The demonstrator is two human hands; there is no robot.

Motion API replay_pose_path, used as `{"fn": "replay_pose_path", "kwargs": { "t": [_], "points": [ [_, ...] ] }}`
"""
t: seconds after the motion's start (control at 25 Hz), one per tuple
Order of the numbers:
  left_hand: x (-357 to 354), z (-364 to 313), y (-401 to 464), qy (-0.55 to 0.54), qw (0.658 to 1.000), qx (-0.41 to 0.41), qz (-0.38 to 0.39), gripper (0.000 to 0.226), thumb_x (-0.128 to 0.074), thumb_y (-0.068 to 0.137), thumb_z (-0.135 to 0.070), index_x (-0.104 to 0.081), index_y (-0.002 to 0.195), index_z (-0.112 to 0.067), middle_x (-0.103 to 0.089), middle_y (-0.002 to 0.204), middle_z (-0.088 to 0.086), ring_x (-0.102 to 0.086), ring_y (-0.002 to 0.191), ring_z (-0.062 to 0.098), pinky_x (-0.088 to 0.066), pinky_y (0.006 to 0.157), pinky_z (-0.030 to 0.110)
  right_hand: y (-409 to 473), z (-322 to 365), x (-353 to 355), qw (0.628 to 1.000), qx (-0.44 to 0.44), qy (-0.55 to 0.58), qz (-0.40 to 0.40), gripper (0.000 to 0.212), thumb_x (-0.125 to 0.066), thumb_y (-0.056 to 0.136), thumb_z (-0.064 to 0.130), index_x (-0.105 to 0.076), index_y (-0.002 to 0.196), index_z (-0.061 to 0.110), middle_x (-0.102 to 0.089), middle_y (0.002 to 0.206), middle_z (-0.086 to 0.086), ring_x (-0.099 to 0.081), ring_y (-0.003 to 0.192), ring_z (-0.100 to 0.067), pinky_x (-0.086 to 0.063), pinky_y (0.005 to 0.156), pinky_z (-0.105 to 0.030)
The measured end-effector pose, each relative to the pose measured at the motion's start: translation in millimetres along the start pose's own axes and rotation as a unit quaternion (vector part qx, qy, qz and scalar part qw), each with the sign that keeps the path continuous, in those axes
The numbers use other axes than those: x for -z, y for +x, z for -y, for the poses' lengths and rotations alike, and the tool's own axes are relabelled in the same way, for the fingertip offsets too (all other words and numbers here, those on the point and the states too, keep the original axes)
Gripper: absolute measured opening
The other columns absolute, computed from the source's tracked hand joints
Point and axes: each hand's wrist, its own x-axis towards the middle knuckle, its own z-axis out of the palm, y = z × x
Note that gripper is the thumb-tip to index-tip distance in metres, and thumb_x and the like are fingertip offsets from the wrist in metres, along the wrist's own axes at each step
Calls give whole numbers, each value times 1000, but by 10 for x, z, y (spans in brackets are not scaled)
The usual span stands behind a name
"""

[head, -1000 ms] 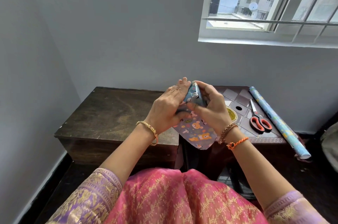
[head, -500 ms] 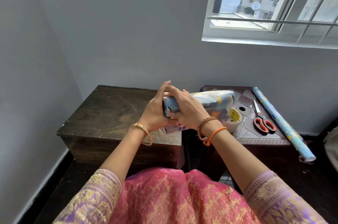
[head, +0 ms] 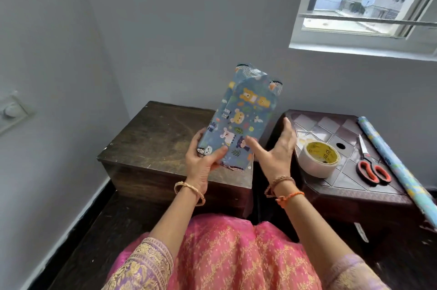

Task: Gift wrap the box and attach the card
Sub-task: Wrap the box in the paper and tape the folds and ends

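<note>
The box (head: 243,114), wrapped in blue paper printed with cartoon animals, stands nearly upright in the air above the gap between two tables. My left hand (head: 203,163) grips its lower left corner, thumb across the front. My right hand (head: 275,150) is spread with straight fingers just right of the box's lower edge, its thumb touching the paper. The box's top end shows folded paper flaps. No card is in view.
A dark wooden table (head: 156,138) lies under the box at left. On the tiled side table (head: 331,124) at right sit a tape roll (head: 318,158), orange-handled scissors (head: 370,166) and a roll of blue wrapping paper (head: 397,171). A window is at upper right.
The box has swung from lying sideways in both hands to standing upright. My right hand has let go and opened beside it, while my left hand has shifted to the bottom corner.
</note>
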Motion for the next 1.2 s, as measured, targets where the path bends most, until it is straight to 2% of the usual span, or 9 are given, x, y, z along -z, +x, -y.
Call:
{"fn": "replay_pose_path", "kwargs": {
  "t": [0.12, 0.24, 0.32, 0.44, 0.68, 0.88, 1.04, 1.12, 1.2],
  "points": [
    [-18, 153, 10, 26, 999, 8, 38, 55, -73, 68, 7, -55, 103, -32, -62, 108, 6, -63, 91, 19, -59, 62, 26, 50, -127, 87, 964, -54, 205, 159, 74, -69, 77, 5, -28, 137, 19, -50, 130, -14, -63, 101, -15, -56, 80, -33],
    [-4, 274, 93, 173, 982, -58, 53, 62, -78, 62, 7, -52, 101, -34, -52, 120, 1, -57, 104, 18, -56, 79, 25, 68, -274, 101, 976, -20, 155, 150, 84, -66, 72, -14, -25, 139, 17, -55, 118, -4, -64, 89, -3, -56, 74, -24],
    [-20, 262, 131, 187, 977, -83, 61, 65, -76, 65, 7, -49, 103, -38, -53, 117, -10, -56, 110, 18, -53, 87, 29, 54, -392, 66, 979, -17, 118, 165, 91, -63, 71, -19, -18, 142, 16, -53, 113, 8, -62, 87, 7, -54, 78, -19],
    [-54, 204, 201, 190, 966, -153, 89, 64, -73, 70, 8, -45, 110, -34, -58, 114, -14, -59, 108, 13, -51, 82, 17, 60, -492, -49, 981, -19, 100, 163, 85, -62, 72, -20, -25, 141, 14, -58, 106, 12, -62, 85, 9, -51, 73, -13],
    [42, 262, 357, 256, 946, -171, 101, 74, -77, 70, -6, -37, 123, -37, -51, 129, -8, -57, 114, 12, -52, 84, 17, 156, -675, -221, 977, -38, 91, 187, 80, -60, 75, -14, -27, 141, 14, -58, 122, -4, -57, 112, -17, -46, 100, -39],
    [162, 300, 357, 310, 915, -250, 66, 70, -70, 70, -32, -33, 126, -52, -43, 135, -14, -46, 125, 6, -43, 98, 17, 69, -576, -264, 984, 50, 111, 127, 93, -70, 74, -5, -12, 141, 26, -31, 141, 15, -36, 125, 12, -36, 97, -7],
    [106, 317, 314, 361, 874, -311, 99, 70, -65, 75, -30, -29, 135, -25, -40, 137, -8, -38, 127, -5, -37, 99, 7, 44, -505, -276, 978, 187, 71, 64, 90, -68, 73, -6, -17, 143, 18, -23, 148, -5, -25, 137, -10, -30, 106, -11],
    [118, 370, 320, 374, 859, -332, 106, 69, -62, 78, -27, -27, 137, -18, -39, 142, -1, -35, 133, 5, -33, 106, 12, 43, -497, -267, 969, 232, 56, 57, 84, -67, 73, -7, -19, 141, 9, -22, 146, -6, -20, 137, 1, -28, 102, -4],
    [149, 409, 344, 363, 860, -345, 103, 67, -63, 79, -28, -30, 136, -18, -41, 138, 9, -38, 130, 18, -38, 107, 22, 49, -530, -257, 965, 252, 59, 40, 74, -67, 76, 7, -26, 137, 8, -29, 138, -2, -24, 133, 6, -34, 104, -14]
  ]
}}
